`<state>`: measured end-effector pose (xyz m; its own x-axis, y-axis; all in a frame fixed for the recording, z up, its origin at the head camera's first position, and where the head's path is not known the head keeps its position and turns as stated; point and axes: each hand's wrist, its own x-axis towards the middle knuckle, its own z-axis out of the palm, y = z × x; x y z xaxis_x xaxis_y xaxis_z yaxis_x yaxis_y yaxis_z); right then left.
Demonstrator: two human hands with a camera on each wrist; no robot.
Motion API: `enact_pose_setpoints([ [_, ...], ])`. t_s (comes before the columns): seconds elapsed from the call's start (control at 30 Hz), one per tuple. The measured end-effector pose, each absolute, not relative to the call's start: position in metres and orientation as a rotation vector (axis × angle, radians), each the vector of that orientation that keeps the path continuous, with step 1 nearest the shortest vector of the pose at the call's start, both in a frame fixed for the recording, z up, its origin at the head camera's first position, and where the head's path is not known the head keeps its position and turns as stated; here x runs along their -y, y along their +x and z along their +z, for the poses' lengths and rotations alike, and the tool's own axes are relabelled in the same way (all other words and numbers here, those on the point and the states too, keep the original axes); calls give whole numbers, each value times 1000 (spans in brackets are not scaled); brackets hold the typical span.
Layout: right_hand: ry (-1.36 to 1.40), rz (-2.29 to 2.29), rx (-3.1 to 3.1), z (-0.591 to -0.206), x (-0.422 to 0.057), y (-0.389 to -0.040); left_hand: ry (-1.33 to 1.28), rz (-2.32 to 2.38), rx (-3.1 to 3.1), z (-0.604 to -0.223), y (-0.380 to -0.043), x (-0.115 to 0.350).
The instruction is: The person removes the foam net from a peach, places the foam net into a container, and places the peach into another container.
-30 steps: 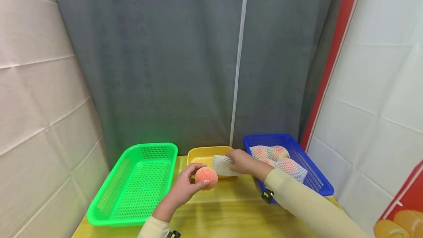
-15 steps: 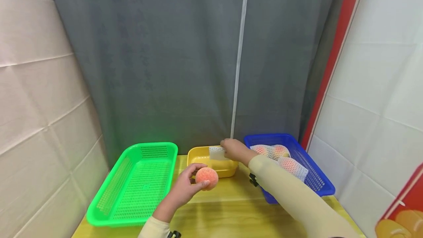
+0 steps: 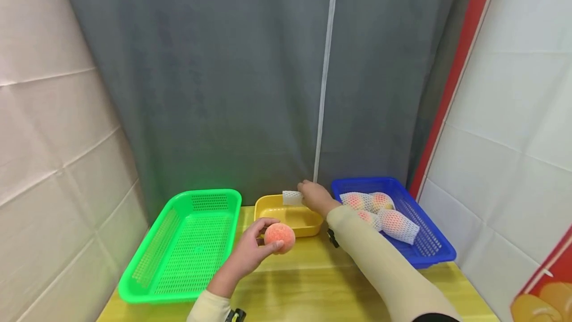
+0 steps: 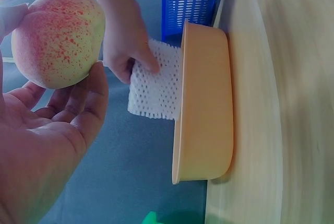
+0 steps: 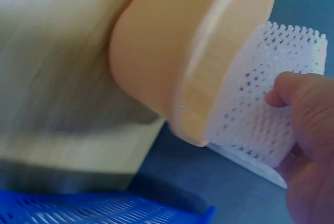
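Head view: L hand (image 3: 251, 249) has a round, pink-red & cream peach (image 3: 279, 238) between thumb and curled fingers, up above the yellowish wooden table (image 3: 308, 292), just on the near side of a small yellow plastic tray (image 3: 308, 231). R hand (image 3: 316, 198) pinches a white foam-mesh sleeve (image 3: 292, 198), thumb vs. fingers, at the tray's mouth; can't tell if sleeve actually touches the rim. Green plastic basket (image 3: 196, 250) to the L, blue plastic basket (image 3: 429, 242) w/ mesh-wrapped peaches (image 3: 397, 225) to the R.

Risks, my read: peach sits out on the fingertips, not deep in the palm, so a bump or slack thumb could drop it & bruise it. Sleeve's prob. light & springy; if let go too near the edge, or if it clings to the fingers, it could land outside the tray.

Looks: peach is bare, round, blush heavier on one side, cream on the other, red speckles all over; no dents seen on the visible face. Sleeve's flattened, w/ rows of small holes, scalloped edge, no fruit visible inside.
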<state>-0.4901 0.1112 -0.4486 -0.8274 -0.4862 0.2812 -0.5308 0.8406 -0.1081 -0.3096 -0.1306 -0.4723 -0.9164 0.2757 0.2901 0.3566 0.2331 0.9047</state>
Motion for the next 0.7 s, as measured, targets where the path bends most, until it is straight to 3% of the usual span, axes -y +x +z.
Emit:
enact_pose_setpoints([
  [0.7, 727, 283, 2699, -490, -110, -509, -646, -1804, 2411, -473, -311, 130],
])
